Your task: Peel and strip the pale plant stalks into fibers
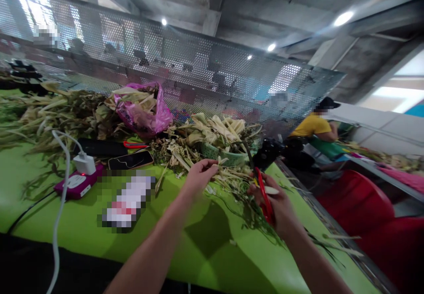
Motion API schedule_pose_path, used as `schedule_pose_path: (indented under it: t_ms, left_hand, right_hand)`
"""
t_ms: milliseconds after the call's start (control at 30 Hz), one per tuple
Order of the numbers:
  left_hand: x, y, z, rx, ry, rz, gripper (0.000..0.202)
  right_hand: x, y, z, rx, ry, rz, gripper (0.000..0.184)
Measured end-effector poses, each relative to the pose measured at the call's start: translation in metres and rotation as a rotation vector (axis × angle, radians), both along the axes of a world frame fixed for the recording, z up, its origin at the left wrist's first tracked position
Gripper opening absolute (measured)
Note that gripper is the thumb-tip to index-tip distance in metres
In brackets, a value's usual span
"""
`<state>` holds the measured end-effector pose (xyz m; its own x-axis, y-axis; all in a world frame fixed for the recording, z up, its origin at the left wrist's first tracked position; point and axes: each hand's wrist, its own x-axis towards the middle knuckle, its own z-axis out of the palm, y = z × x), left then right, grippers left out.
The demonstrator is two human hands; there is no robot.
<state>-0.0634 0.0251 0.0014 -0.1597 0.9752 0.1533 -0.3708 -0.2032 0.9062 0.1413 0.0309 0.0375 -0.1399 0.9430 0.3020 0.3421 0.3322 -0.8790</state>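
Observation:
My left hand (201, 173) is closed in a pinch on a small pale husk piece (221, 162) that sticks out past the fingertips. In my right hand (278, 203) are red-handled scissors (264, 196), the dark blades pointing up and away. A pale strip (270, 190) also shows by the right fingers; whether it is gripped is hard to tell. Beyond both hands, a green basket (212, 151) is heaped with dry husks (225, 128). Loose stems and green trimmings (243, 194) lie on the table between and below the hands.
On the green table (165, 245) lie a dark phone (130, 160), a purple power strip (77, 182) with a white charger, and a pink plastic bag (145, 117) of husks. A perforated metal screen (185, 68) stands behind. Red chairs (357, 201) and a person in yellow (311, 125) are at right.

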Motion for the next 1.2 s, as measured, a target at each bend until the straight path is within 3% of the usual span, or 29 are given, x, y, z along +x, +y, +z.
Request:
schedule_pose_path:
  t_ms: [100, 267, 533, 700, 933, 1100, 1200]
  left_hand:
    - [0.002, 0.002, -0.005, 0.133, 0.299, 0.131, 0.022]
    - [0.008, -0.005, -0.004, 0.391, 0.696, 0.288, 0.025]
    - [0.014, -0.013, -0.002, 0.449, 1.113, 0.372, 0.027]
    - [0.015, -0.014, -0.001, 0.393, 1.076, 0.328, 0.026]
    - [0.008, -0.011, 0.007, 0.274, 0.842, 0.202, 0.023]
    - [0.011, -0.005, -0.001, 0.103, 0.664, -0.013, 0.02]
    - [0.015, -0.002, -0.005, -0.001, 0.48, -0.049, 0.015]
  right_hand:
    - [-0.015, 0.002, 0.005, -0.179, 0.239, 0.057, 0.045]
    - [-0.04, 0.016, 0.003, -0.261, 0.421, 0.099, 0.045]
    - [-0.046, 0.035, -0.011, -0.273, 0.43, 0.132, 0.045]
    - [-0.041, 0.04, -0.013, -0.215, 0.37, 0.167, 0.049]
    - [-0.034, 0.045, -0.011, -0.175, 0.263, 0.234, 0.051]
    - [-0.034, 0.043, -0.013, -0.224, 0.336, 0.289, 0.051]
    - [-0.033, 0.041, -0.016, -0.238, 0.35, 0.27, 0.049]
